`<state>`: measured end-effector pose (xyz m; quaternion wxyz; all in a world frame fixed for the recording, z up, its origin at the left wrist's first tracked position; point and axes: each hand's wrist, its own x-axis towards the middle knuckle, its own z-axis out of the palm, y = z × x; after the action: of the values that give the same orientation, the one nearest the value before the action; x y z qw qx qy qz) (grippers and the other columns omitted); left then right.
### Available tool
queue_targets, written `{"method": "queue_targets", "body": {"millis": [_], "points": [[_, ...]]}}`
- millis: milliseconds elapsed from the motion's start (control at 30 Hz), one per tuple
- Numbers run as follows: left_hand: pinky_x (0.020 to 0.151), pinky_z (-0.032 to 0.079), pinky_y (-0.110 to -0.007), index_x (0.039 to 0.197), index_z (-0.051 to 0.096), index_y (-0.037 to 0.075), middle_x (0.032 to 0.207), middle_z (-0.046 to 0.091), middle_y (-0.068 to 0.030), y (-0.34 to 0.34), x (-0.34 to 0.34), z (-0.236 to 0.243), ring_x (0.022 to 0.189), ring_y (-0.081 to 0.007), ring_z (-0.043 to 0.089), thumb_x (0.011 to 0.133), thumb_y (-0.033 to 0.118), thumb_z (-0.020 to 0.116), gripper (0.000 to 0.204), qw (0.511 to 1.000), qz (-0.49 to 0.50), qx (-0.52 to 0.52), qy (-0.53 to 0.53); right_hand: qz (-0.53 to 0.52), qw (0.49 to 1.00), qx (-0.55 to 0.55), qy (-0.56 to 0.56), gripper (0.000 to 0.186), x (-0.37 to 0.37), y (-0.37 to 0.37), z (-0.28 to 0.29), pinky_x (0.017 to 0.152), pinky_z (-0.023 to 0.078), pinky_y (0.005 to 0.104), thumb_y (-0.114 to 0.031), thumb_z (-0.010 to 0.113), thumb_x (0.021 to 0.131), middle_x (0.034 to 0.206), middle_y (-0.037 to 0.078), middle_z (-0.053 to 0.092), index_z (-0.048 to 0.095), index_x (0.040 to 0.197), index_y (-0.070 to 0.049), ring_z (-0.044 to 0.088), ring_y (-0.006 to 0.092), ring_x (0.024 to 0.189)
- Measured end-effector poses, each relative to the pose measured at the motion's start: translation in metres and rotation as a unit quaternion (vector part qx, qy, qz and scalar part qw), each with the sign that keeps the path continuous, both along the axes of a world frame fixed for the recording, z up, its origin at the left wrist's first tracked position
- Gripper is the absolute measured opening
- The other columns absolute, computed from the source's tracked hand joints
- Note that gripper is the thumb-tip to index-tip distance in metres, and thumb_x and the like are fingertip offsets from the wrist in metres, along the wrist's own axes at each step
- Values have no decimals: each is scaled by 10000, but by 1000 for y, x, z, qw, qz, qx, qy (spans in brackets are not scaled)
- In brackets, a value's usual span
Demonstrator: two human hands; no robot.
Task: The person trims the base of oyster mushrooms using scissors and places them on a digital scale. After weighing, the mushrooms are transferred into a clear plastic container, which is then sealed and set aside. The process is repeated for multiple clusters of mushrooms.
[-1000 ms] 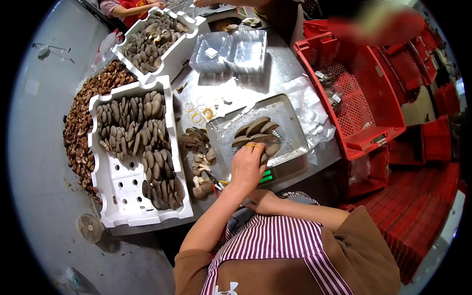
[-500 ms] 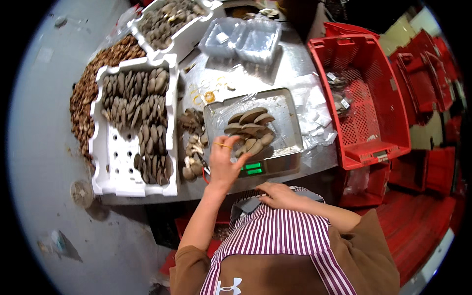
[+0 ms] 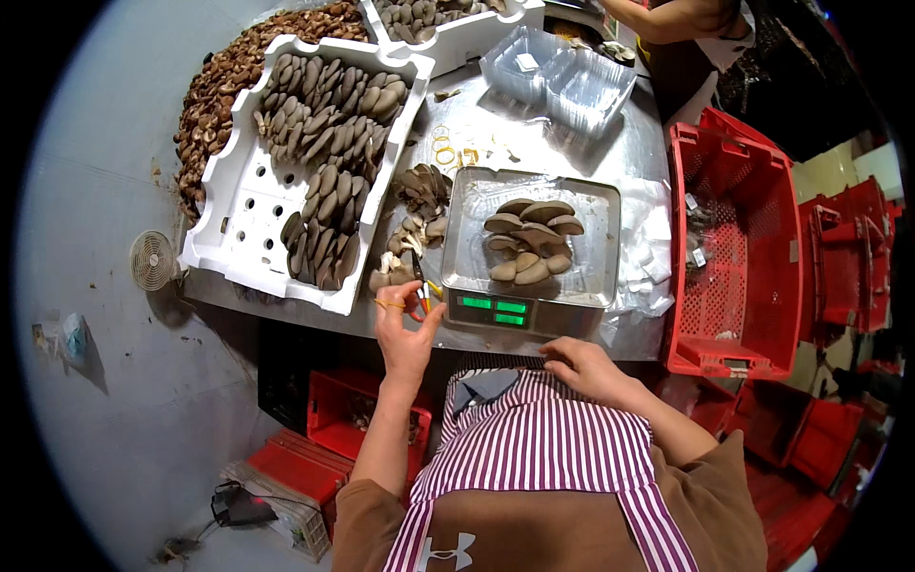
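My left hand is at the table's front edge, thumb and forefinger apart around the orange handles of small snips. A yellow rubber band circles one of its fingers. The snips lie beside loose oyster mushrooms. A fanned pile of grey-brown oyster mushrooms rests on the steel pan of a digital scale, whose green display is lit. Clear film shows under the pile. My right hand stays by the table edge in front of my striped apron, fingers loosely extended, holding nothing.
A white foam crate with rows of oyster mushrooms stands left, brown mushrooms heaped behind it. Clear plastic trays, rubber bands and white sheets lie on the table. A red crate stands right. Another person's arm shows behind.
My left hand has left the mushrooms on the scale and moved left and back to the snips. The view has shifted; my right hand stays near the table edge.
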<state>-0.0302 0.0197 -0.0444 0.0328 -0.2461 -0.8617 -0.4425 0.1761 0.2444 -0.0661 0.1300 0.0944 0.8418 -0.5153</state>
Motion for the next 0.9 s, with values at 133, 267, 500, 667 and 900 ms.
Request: {"method": "queue_targets", "body": {"millis": [133, 267, 500, 667, 900], "points": [[704, 471, -228, 1040, 627, 50, 879, 570, 6, 1, 33, -29, 771, -82, 557, 797, 21, 756, 277, 975, 12, 98, -201, -32, 997, -45, -57, 282, -14, 37, 25, 838, 520, 343, -153, 598, 926, 1012, 155, 686, 615, 1162, 1, 673, 237, 930], [742, 533, -251, 1091, 615, 33, 925, 641, -31, 15, 69, -46, 804, -93, 620, 908, 48, 664, 190, 837, -20, 224, -498, -159, 980, -122, -14, 238, -37, 98, 17, 771, 512, 273, -133, 544, 972, 892, 53, 662, 623, 1138, 18, 620, 122, 827], [849, 555, -305, 1208, 549, 16, 1151, 657, -137, 67, 79, -59, 981, -207, 677, 953, 115, 620, 283, 712, -84, 271, -643, -257, 962, -62, 64, 271, -142, 182, -12, 731, 502, 276, -198, 576, 960, 932, 71, 673, 621, 1140, 0, 627, 133, 829], [909, 551, -355, 1208, 512, -1, 1173, 604, -129, 87, 70, -72, 1086, -269, 643, 955, 80, 601, 281, 696, -33, 344, -629, -232, 972, 0, 34, 476, -234, 205, -69, 778, 504, 333, -354, 581, 949, 1087, 108, 656, 550, 1270, -4, 618, 195, 946], [885, 563, -346, 1144, 523, 24, 1102, 614, -101, 95, 58, -79, 1042, -254, 653, 948, 41, 593, 208, 706, 15, 392, -590, -188, 893, -404, -70, 821, -262, 213, -53, 903, 453, 416, -723, 268, 950, 1148, 136, 629, 478, 1350, -38, 596, 263, 1069]]}}
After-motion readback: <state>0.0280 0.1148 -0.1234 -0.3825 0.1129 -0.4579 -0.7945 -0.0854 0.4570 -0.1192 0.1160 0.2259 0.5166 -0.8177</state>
